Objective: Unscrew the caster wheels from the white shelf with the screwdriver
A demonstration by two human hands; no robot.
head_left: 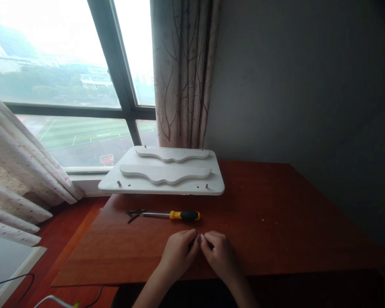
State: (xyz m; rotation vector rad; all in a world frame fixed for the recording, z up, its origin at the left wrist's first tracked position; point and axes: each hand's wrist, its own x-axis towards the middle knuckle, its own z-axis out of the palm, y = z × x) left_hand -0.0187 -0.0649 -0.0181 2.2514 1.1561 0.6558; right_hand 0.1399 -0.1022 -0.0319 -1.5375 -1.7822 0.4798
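Over the front part of the table, my left hand [179, 250] and my right hand [220, 252] meet at the fingertips. Both are closed in a pinch, thumbs against index fingers; whatever lies between them is too small or hidden to make out. Just beyond them is a yellow and black screwdriver [184, 215], lying sideways with its shaft pointing left. A small heap of dark screws [134, 214] sits by its tip. Further back rests a white board [168, 188], with two white scalloped panels [165, 173] on it and several wooden dowels [119, 183] standing up near its corners.
The reddish-brown wooden table [259, 231] reaches right towards a grey wall [291, 85]. A patterned curtain [186, 72] and a window [67, 77] stand behind and left. Cables [28, 280] run low at the left, beside a white surface.
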